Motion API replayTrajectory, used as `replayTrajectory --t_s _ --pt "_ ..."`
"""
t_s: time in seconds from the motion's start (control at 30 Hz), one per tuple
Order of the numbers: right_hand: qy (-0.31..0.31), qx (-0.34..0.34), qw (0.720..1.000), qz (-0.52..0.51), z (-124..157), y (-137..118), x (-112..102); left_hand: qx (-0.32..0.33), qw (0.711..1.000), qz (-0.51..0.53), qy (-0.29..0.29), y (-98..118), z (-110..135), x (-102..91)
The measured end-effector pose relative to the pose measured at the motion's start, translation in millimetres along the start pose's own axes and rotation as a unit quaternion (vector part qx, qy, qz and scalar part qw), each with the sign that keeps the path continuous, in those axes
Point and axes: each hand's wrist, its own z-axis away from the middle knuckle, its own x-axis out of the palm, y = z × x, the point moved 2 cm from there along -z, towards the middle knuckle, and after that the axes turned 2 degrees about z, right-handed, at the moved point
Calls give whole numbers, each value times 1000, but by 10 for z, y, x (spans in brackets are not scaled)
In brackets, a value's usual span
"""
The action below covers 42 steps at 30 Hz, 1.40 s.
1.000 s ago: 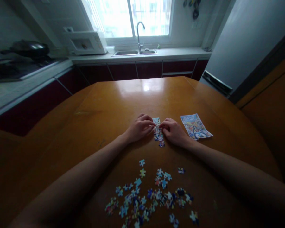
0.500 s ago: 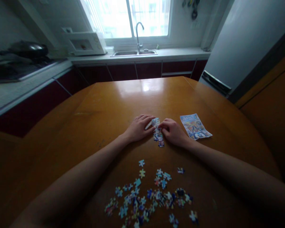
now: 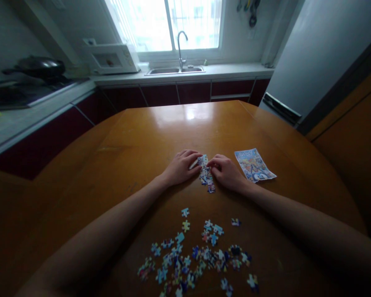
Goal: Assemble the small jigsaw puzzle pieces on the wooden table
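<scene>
A narrow strip of joined jigsaw pieces (image 3: 206,175) lies on the wooden table (image 3: 142,140), between my two hands. My left hand (image 3: 181,167) rests on the table left of the strip, its fingers curled and pinching the strip's upper end. My right hand (image 3: 227,171) sits on the other side, fingers bent, with its fingertips pressed against the same upper end. A colourful picture sheet (image 3: 254,165) lies flat just right of my right hand. Several loose jigsaw pieces (image 3: 198,255) are scattered near the table's front edge.
Behind the table runs a counter with a sink and tap (image 3: 181,62) under a bright window. A white microwave (image 3: 111,57) stands to its left, a dark wok (image 3: 37,68) on the hob farther left. A grey fridge (image 3: 315,53) rises at the right.
The upper end of the strip has lifted and tilted slightly between my fingertips. Both hands stay in about the same place.
</scene>
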Motion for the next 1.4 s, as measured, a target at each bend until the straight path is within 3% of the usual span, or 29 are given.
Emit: replayTrajectory --t_s 0.57,1.4 --pt "-66 -24 995 66 31 -150 -20 -8 1000 -14 -1 5 -2 30" --pt "-77 -25 995 57 28 -109 -13 -21 1000 -3 -12 2 -4 34"
